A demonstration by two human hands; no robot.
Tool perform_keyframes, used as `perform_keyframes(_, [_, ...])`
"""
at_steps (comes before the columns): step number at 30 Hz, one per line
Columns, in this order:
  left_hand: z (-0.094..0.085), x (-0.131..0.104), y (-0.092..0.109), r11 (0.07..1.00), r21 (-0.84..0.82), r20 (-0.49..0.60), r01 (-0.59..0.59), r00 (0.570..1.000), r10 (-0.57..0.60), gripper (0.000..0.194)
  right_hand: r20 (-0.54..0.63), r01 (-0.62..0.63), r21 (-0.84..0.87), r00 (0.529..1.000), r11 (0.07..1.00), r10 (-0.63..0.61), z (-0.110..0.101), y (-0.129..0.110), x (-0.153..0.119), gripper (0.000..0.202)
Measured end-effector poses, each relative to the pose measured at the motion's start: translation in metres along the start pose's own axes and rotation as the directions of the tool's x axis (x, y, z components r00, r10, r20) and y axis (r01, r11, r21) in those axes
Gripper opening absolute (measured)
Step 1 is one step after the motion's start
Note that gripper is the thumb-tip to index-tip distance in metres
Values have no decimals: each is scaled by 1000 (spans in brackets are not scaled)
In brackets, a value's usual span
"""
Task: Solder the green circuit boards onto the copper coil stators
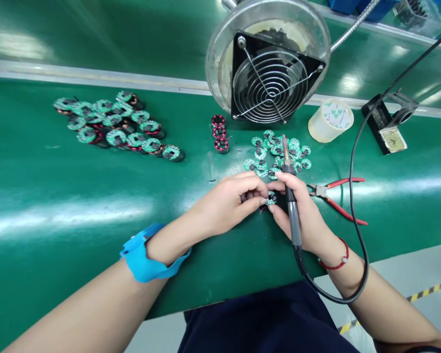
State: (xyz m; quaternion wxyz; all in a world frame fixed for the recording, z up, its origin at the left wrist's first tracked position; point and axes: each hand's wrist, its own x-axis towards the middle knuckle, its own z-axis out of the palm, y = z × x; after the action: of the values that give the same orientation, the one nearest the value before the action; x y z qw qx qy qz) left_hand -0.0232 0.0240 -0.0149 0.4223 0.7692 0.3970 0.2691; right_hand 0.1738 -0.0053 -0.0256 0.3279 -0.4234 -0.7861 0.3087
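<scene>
In the head view my left hand (238,201) is closed, its fingertips pinching the edge of a small round green circuit board (271,198). Thin wire ends (262,209) stick out beneath the board; whether a motor core sits under it is hidden. My right hand (297,211) has a soldering iron (293,215) tucked against it, tip pointing away from me, and its fingertips touch the board's right side. Just beyond both hands lies a loose pile of similar round green boards (268,142). Red-handled cutters (321,191) lie with handles spread, right of my right hand.
A black fan (270,95) with a wire guard stands behind the boards. Three red-wound motor stators (219,132) form a column; several stators with boards (115,137) sit left. A tape roll (330,121) and iron stand (382,130) are at right. The iron's black cable (353,162) loops over my right forearm.
</scene>
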Motion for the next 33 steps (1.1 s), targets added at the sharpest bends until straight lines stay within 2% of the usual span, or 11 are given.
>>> perform_keyframes(6, [3,1,3,996,-52,4,71,997,-71,10,-193,115,-109,972,987,-135,7,-8,4,58])
perform_keyframes(10, [2,1,3,991,-93,-6,100,995,-101,8,-183,112,-208,971,972,-151,10,-6,6,53])
perform_keyframes(14, [2,2,3,976,-161,-2,146,989,-149,9,-180,80,-229,976,970,-123,9,-4,6,54])
perform_keyframes(18, [2,2,4,957,-219,-6,188,981,-194,10,-156,101,-270,977,957,-147,8,-8,6,55])
perform_keyframes(25, [0,3,5,955,-214,36,208,978,-205,9,-160,103,-279,975,955,-152,6,-10,4,60])
perform_keyframes(33, [0,4,5,946,-237,29,220,975,-219,9,-166,90,-353,974,931,-157,11,-11,8,47])
